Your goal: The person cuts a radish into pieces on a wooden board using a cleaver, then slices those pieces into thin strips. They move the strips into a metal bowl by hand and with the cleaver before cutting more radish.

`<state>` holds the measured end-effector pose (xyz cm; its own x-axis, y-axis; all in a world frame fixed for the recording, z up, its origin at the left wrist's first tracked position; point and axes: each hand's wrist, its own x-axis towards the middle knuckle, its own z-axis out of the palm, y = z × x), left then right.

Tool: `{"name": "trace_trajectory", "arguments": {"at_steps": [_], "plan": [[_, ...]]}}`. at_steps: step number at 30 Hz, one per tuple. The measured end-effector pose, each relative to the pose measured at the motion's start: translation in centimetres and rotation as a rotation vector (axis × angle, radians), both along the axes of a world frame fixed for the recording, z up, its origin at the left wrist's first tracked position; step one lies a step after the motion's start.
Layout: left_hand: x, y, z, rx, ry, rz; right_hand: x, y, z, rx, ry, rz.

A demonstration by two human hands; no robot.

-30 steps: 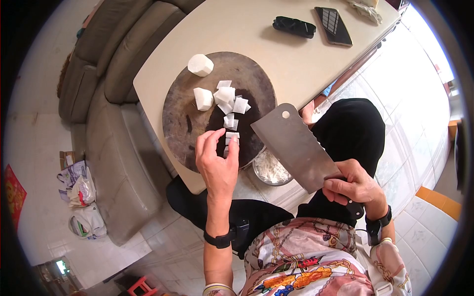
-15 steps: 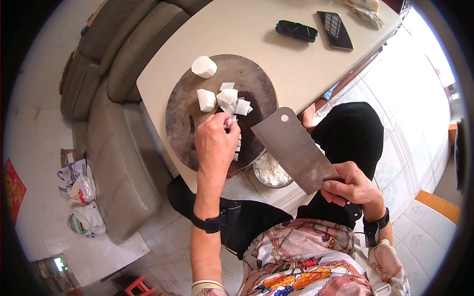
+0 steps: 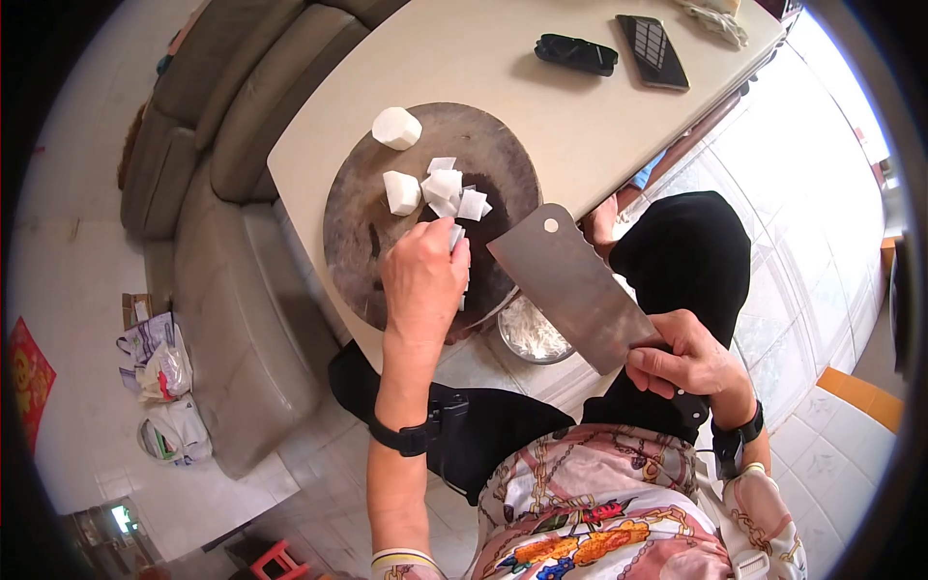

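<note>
My right hand (image 3: 682,356) is closed round the handle of a broad cleaver (image 3: 575,290). The blade is held in the air, just right of the round wooden chopping board (image 3: 362,280). Over the board, my left hand (image 3: 423,273) is closed with its fingertips on thin white radish slices (image 3: 456,236), partly hidden by the fingers. Beyond the fingers lies a loose heap of more slices (image 3: 445,186). Two thick radish chunks sit on the board: one near the heap (image 3: 401,193), the other at its far edge (image 3: 396,128).
A bowl of white shreds (image 3: 532,331) stands below the board's right edge. On the table (image 3: 464,58) lie a black case (image 3: 577,55), a phone (image 3: 653,52) and a pale cloth-like item (image 3: 717,23). A grey sofa (image 3: 246,309) runs along the left. Bags (image 3: 174,425) sit beyond it.
My left fingers have closed in more over the slices and cover more of them. The cleaver has shifted very slightly up and left. Chunks and heap stay in place on the board.
</note>
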<state>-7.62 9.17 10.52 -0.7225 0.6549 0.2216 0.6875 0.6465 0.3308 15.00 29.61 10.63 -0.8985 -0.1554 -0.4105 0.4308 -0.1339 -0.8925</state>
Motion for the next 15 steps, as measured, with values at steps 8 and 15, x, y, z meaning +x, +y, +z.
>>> {"name": "trace_trajectory", "arguments": {"at_steps": [8, 15], "plan": [[-1.6, -1.2, -0.9, 0.129, -0.003, 0.017, 0.3, -0.1, -0.2, -0.015, -0.012, -0.031], [2.4, -6.7, 1.1, 0.561, -0.741, 0.290, 0.2, 0.2, 0.1, 0.010, -0.007, -0.007]]}}
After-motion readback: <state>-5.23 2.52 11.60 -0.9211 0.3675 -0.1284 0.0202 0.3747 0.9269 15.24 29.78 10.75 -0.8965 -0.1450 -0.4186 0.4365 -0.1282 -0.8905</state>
